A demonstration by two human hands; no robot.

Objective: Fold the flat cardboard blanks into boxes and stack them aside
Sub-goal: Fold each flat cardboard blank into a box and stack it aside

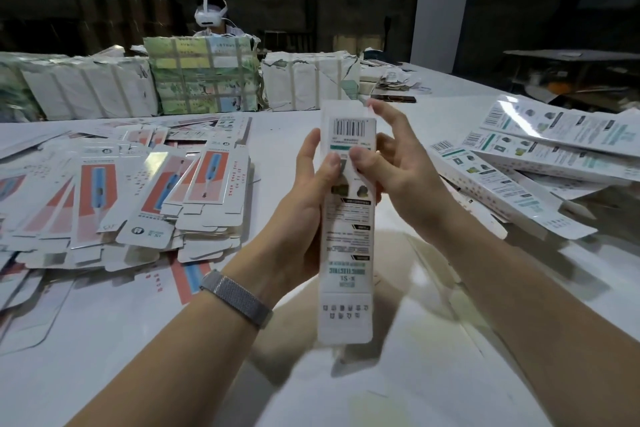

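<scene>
Now both hands, left hand (308, 191) and right hand (398, 170), hold the box (348, 236) upright, thumbs pinching its printed face.

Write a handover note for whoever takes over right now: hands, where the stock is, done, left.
Left hand grips the long box at its left edge, thumb on the front. Right hand pinches its right edge, fingers up near the top flap.
Box is held upright above the table; whether its ends are closed cannot be told.
Flat blanks: a big heap on the left.
Folded boxes: a loose pile on the right.
Left: finish this box, add it to the right pile, work through the heap.
</scene>
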